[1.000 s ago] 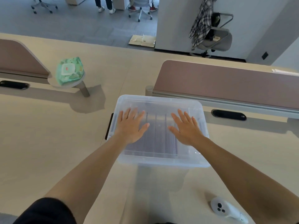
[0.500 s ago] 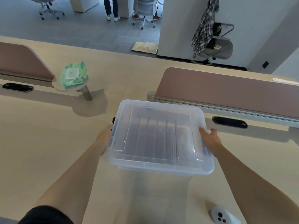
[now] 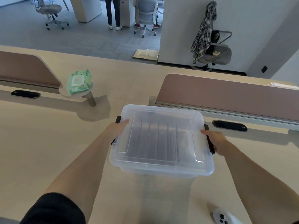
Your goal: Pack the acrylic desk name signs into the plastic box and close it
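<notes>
The clear plastic box [image 3: 161, 168] sits on the beige desk with its lid on. Through the lid I see several acrylic name signs [image 3: 159, 139] standing in a row inside. My left hand [image 3: 117, 127] presses on the black latch [image 3: 118, 119] at the box's left side. My right hand [image 3: 216, 140] grips the black latch [image 3: 209, 143] on the right side. Both latches look swung up against the lid's edge.
A green wet-wipes pack [image 3: 79, 81] lies on a small round stand at the back left. Pink desk dividers [image 3: 226, 94] run behind the box. A white controller [image 3: 223, 218] lies at the front right. Black cable grommets [image 3: 229, 126] are set in the desk.
My hands left the top of the lid, slid out to the two sides of the box and now rest on the black latches, which have come up.
</notes>
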